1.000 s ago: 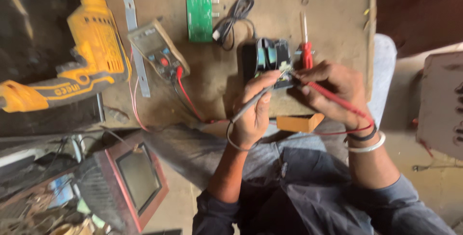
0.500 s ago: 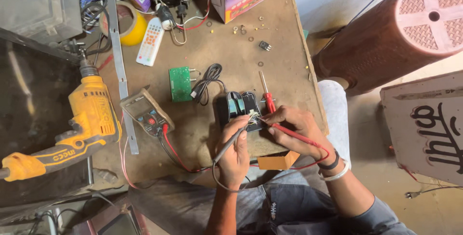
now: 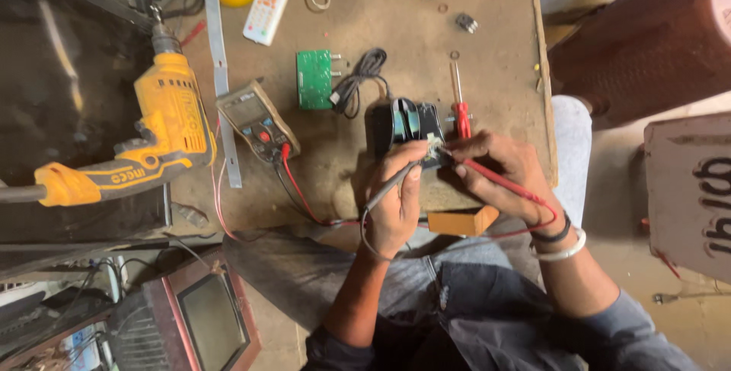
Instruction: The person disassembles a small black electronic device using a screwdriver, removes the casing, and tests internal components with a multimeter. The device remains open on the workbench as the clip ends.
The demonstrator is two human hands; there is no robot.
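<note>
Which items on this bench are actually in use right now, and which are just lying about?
In use:
left hand holding black probe
right hand holding red probe
black boxy component
brown multimeter

Lying about:
yellow power drill
green circuit board
red-handled screwdriver
white remote control

We see even, soft daylight on the workbench (image 3: 426, 28), a dark left side, faint shadows and slight blur

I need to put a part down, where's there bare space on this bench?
Bare wood lies between the green circuit board and the remote, and right of the red screwdriver toward the bench edge. It is crowded around the black component under both hands.
</note>
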